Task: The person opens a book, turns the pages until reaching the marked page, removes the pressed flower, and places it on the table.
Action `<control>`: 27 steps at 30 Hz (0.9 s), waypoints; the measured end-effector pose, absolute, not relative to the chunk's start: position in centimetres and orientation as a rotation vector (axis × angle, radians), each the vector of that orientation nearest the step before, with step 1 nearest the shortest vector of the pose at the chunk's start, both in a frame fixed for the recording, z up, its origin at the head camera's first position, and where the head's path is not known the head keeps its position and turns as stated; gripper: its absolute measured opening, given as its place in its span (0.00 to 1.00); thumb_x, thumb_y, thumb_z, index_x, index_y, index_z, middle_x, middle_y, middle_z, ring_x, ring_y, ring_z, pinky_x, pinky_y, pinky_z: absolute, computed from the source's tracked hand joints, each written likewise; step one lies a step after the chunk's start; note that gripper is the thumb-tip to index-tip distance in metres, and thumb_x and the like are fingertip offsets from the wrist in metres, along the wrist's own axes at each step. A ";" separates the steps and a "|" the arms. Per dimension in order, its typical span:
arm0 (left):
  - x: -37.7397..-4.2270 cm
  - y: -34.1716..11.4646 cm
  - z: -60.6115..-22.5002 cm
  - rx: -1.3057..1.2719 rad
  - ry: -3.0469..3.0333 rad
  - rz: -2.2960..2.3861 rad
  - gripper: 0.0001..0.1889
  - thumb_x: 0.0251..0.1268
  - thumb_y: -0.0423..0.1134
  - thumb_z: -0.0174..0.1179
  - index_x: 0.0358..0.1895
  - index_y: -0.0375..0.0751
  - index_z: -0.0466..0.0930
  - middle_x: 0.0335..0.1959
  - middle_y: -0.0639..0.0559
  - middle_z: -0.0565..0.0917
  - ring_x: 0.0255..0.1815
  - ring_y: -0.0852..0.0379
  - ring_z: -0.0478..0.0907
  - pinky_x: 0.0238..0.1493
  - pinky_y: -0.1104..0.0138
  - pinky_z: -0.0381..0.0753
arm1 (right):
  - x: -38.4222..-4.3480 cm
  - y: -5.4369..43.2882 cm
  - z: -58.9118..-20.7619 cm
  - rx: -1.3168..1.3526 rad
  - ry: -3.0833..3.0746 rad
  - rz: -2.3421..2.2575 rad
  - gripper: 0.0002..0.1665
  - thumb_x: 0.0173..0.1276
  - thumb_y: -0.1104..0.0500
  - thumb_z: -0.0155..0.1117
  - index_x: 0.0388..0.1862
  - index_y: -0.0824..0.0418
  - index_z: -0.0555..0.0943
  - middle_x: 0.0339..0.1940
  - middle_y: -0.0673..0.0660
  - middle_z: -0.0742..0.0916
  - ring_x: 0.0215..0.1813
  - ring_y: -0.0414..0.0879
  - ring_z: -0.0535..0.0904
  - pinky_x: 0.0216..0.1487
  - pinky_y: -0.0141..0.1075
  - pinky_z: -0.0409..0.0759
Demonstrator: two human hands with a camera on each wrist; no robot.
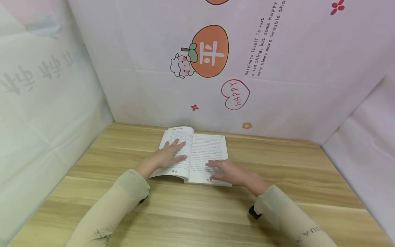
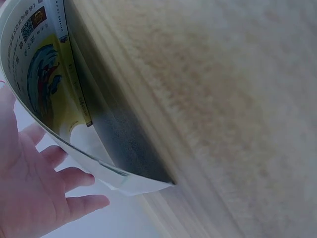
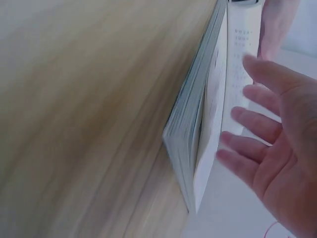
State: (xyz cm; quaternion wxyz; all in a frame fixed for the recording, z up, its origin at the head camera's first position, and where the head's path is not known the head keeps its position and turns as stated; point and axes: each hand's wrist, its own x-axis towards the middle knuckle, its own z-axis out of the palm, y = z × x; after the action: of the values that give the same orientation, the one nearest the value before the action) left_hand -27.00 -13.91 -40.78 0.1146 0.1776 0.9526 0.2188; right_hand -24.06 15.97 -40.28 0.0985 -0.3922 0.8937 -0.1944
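An open book [image 1: 207, 151] with printed pages lies near the back of the table. My left hand [image 1: 168, 154] rests on its left page with the fingers spread. That left side arches up off the wood, and in the left wrist view the colourful cover [image 2: 47, 84] shows beneath the curve. My right hand [image 1: 229, 171] is over the lower right part of the right page, its fingers loosely extended. In the right wrist view the right hand [image 3: 277, 134] appears a little apart from the page, above the thick stack of pages [image 3: 190, 129].
The wooden table [image 1: 197, 212] stretches toward me and to both sides of the book. Behind it stands a white printed backdrop [image 1: 148, 85], with white side sheets [image 1: 46, 137] at left and right. Dark bands [image 1: 254, 212] sit at the cuffs.
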 end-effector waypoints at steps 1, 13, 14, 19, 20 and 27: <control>-27.0 -13.9 -40.7 0.519 2.790 0.627 0.40 0.78 0.63 0.50 0.84 0.52 0.50 0.84 0.41 0.44 0.79 0.23 0.39 0.68 0.25 0.47 | -24.1 16.3 -40.4 -1.128 2.644 -0.564 0.31 0.72 0.53 0.71 0.69 0.65 0.78 0.71 0.65 0.78 0.72 0.59 0.73 0.69 0.52 0.72; -27.0 -14.5 -41.0 0.513 2.702 0.730 0.45 0.75 0.57 0.59 0.84 0.43 0.47 0.83 0.35 0.38 0.79 0.22 0.34 0.73 0.31 0.45 | -24.2 18.5 -40.0 -0.973 2.604 -0.421 0.42 0.61 0.47 0.80 0.69 0.65 0.78 0.75 0.68 0.73 0.76 0.64 0.65 0.74 0.56 0.64; -27.1 -14.6 -41.0 0.504 2.694 0.744 0.45 0.75 0.56 0.59 0.84 0.44 0.47 0.84 0.35 0.38 0.79 0.23 0.34 0.73 0.31 0.44 | -24.2 18.6 -39.9 -0.960 2.597 -0.426 0.41 0.61 0.48 0.80 0.69 0.64 0.78 0.75 0.67 0.72 0.76 0.64 0.65 0.74 0.56 0.64; -27.2 -14.9 -41.0 0.468 2.661 0.782 0.45 0.75 0.56 0.60 0.85 0.46 0.46 0.84 0.37 0.36 0.79 0.24 0.32 0.74 0.32 0.42 | -24.4 18.8 -39.2 -0.906 2.561 -0.441 0.39 0.62 0.51 0.80 0.69 0.62 0.78 0.76 0.65 0.72 0.77 0.63 0.64 0.73 0.55 0.65; -27.2 -14.9 -40.9 0.470 2.659 0.784 0.45 0.75 0.56 0.60 0.85 0.46 0.46 0.84 0.36 0.37 0.79 0.24 0.32 0.74 0.32 0.42 | -24.4 18.8 -39.1 -0.899 2.553 -0.441 0.38 0.62 0.52 0.79 0.69 0.62 0.78 0.76 0.64 0.72 0.77 0.62 0.64 0.74 0.54 0.65; -27.2 -15.0 -40.9 0.475 2.653 0.795 0.45 0.75 0.55 0.60 0.84 0.45 0.46 0.83 0.35 0.37 0.79 0.23 0.32 0.73 0.31 0.42 | -24.8 19.2 -38.6 -0.955 2.526 -0.367 0.33 0.68 0.53 0.74 0.69 0.64 0.79 0.75 0.65 0.72 0.61 0.53 0.80 0.62 0.46 0.75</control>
State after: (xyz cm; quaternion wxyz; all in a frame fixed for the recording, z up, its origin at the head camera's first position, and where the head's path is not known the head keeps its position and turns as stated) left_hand -27.24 -14.98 -40.90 0.1649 0.1666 0.9313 0.2789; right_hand -24.77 19.24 -38.63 0.2065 -0.3430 0.9069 -0.1316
